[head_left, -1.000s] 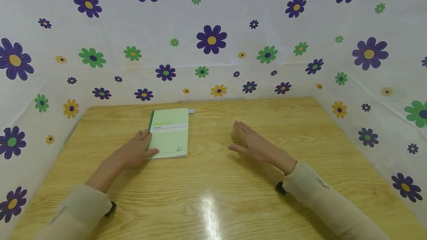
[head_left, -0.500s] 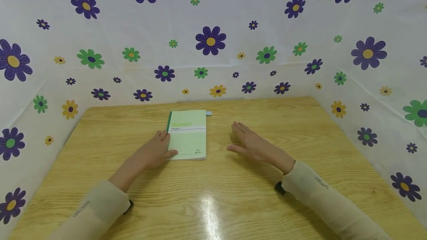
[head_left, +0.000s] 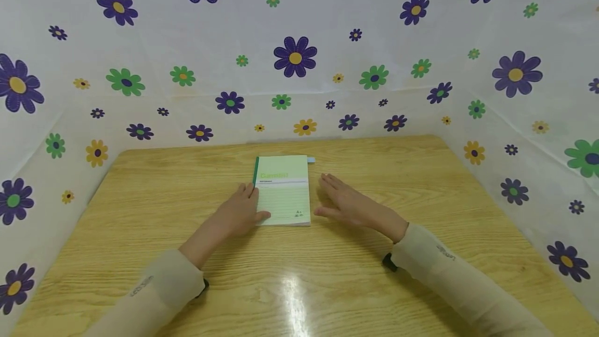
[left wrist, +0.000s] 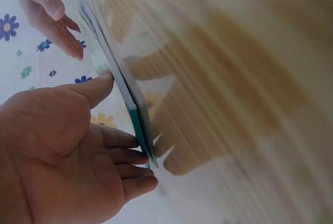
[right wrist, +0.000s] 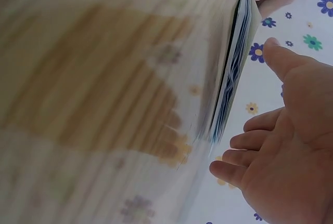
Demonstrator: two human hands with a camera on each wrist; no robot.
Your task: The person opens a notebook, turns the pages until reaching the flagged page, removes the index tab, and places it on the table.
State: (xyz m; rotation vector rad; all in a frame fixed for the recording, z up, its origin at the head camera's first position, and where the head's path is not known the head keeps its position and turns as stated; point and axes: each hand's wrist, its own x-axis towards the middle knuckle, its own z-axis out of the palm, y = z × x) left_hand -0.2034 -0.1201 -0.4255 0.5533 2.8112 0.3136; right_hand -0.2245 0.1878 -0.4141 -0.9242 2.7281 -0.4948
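A light green notebook [head_left: 283, 196] with a dark green spine and a pale blue tab at its upper right lies flat on the wooden table [head_left: 299, 264]. My left hand [head_left: 237, 211] is at its left side: the fingers touch the spine and the thumb lies over the lower left of the cover. In the left wrist view these fingers [left wrist: 130, 156] are extended along the spine. To the right of the notebook is my right hand [head_left: 348, 204], fingers straight, a narrow gap between it and the page edges. The right wrist view shows its palm [right wrist: 291, 167] facing the pages.
White cloth [head_left: 355, 66] printed with purple, green and yellow flowers stands behind the table and along both sides. A bright light reflection falls on the near middle of the glossy tabletop. Dark bands show under both sleeves.
The notebook has slid right across the table with my left hand at its spine. My right hand has shifted slightly left, and the space between it and the notebook has narrowed.
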